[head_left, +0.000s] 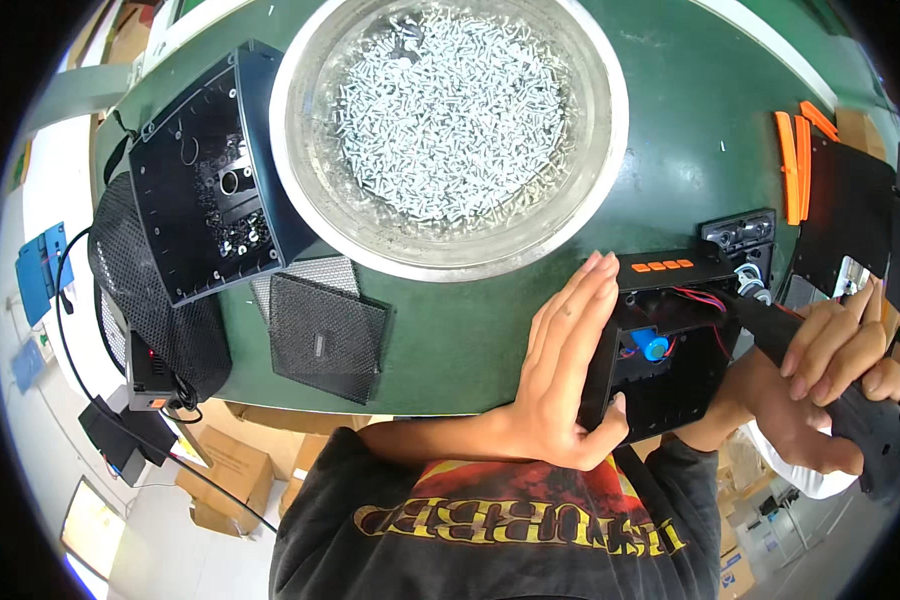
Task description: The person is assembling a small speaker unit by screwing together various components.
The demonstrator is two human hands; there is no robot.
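Lying at the near right edge of the dark green tabletop [490, 330], the open black plastic housing [665, 370] showed its inside: a blue round part, red and other thin wires, and a row of small orange buttons along its top edge. The left hand [568, 370] was pressed flat against the housing's left wall, fingers straight and close together pointing away from the person, thumb hooked round the near corner. The right hand [832, 385] was wrapped in a full grip around the handle of a black power screwdriver [820, 375], whose shaft reached leftward into the housing's upper right part; the tip itself was hidden among the wires.

Just beyond the housing lay a small black plate with metal fittings [742, 240]. Farther right were several orange strips [795, 160] beside flat black panels [850, 215]. A big round metal bowl [450, 130] heaped with silver screws filled the middle of the tabletop, well apart from the hands. Left of the bowl a second black housing shell [205, 195] stood tilted, leaning by the bowl's rim, with a square black mesh grille [325, 335] lying in front of it and a paler grille partly under that one. A rounded black mesh cover [150, 300] hung over the left edge of the tabletop, with a small black box and cable beneath it. Cardboard boxes [230, 470] stood on the floor below.
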